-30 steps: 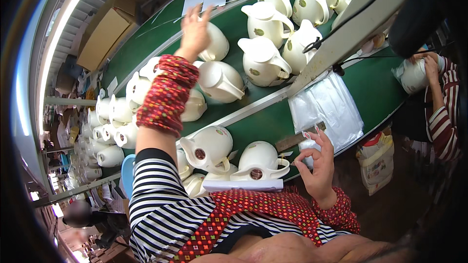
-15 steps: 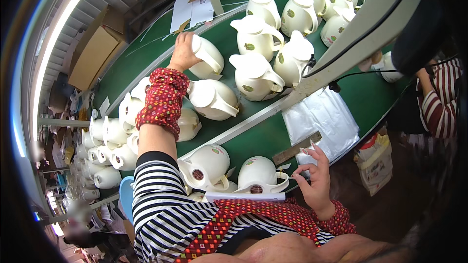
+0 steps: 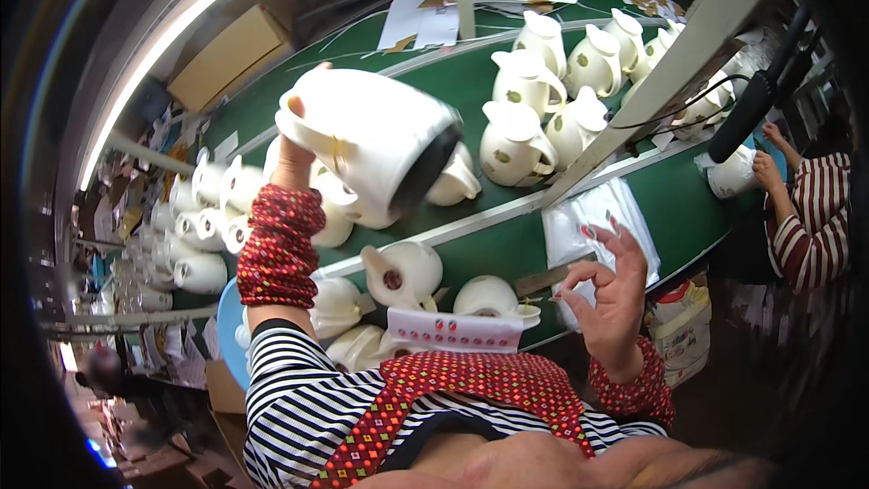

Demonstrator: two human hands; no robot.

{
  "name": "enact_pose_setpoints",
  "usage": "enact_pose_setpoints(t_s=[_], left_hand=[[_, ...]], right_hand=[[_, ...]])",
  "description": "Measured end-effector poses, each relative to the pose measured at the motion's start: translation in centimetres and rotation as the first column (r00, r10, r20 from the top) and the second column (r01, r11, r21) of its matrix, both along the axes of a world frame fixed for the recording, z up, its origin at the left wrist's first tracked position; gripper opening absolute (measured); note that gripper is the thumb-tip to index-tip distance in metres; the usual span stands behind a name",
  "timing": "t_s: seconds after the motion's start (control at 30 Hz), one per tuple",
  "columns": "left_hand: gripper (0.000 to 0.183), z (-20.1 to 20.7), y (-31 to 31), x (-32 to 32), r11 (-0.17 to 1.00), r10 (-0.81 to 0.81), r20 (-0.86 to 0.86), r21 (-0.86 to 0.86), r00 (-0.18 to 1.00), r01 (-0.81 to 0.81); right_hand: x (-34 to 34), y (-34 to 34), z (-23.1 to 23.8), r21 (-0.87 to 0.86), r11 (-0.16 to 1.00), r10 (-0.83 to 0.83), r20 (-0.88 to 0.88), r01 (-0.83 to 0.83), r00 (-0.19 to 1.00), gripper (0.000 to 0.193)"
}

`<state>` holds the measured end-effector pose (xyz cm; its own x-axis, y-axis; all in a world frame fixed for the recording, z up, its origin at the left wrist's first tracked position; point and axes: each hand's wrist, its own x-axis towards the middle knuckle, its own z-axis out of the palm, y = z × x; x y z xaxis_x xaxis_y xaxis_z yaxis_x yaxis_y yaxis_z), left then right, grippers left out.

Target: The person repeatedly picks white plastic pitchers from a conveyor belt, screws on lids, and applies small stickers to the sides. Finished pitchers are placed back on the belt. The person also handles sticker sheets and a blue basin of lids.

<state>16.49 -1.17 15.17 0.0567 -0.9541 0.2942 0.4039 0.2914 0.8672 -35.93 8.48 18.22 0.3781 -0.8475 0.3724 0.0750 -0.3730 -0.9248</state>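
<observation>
While the left hand (image 3: 294, 149) gripped a white jug (image 3: 367, 154) with fingers clamped on its end, the jug hung tilted on its side above the green surface (image 3: 471, 254), dark open base toward the right. The right hand (image 3: 611, 294) hovered empty, fingers spread, near a clear plastic bag (image 3: 597, 222). More white jugs (image 3: 529, 131) stood behind.

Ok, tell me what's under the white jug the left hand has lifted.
Under the lifted white jug, held by the left hand, lie more white jugs on the green conveyor belt. The lifted one covers most of them.
</observation>
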Motion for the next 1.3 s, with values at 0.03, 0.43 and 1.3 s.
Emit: enact_pose_setpoints(t_s=[0.03,0.43,1.3], left_hand=[[0.093,-0.6,1.7,-1.5,0.997,-0.064,-0.039,0.049,0.997,0.066],[0.05,-6.0,13.5,-19.5,0.767,-0.435,0.191,0.59,0.88,0.252],[0.042,-6.1,17.1,-19.9,0.798,-0.292,0.222,0.592,0.93,0.109]], right_hand=[[0.4,0.3,0.9,-0.021,0.999,0.028,0.023,-0.028,0.999,0.093],[2.2,5.7,4.3,0.153,0.835,0.539,-0.028,-0.529,0.842,0.096],[4.5,6.5,0.3,-0.412,0.87,0.1,-0.39,-0.27,0.915,0.106]])
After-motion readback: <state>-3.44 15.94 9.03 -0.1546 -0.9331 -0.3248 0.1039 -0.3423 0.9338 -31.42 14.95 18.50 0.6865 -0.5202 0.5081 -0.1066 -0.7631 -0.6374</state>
